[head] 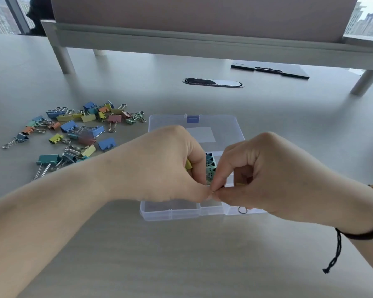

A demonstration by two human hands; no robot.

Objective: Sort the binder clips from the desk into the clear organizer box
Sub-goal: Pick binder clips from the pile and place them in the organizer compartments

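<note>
Desk (202,254): grey, holds everything.
Organizer box (194,125): clear, lid open w/ blue latch, centre of desk; teal clips stacked in mid compartment.
Left hand (159,166): over box, fingers curled round a yellow clip (188,164).
Right hand (265,171): fingertips pinched, meeting left thumb; what it nips is too small to tell.
Loose clips (73,134): mixed colours, scattered left of box.

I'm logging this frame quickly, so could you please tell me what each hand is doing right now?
Left hand: fingers curled round a yellow binder clip.
Right hand: fingers pinched at the tips on something small; what it is cannot be told.
</note>
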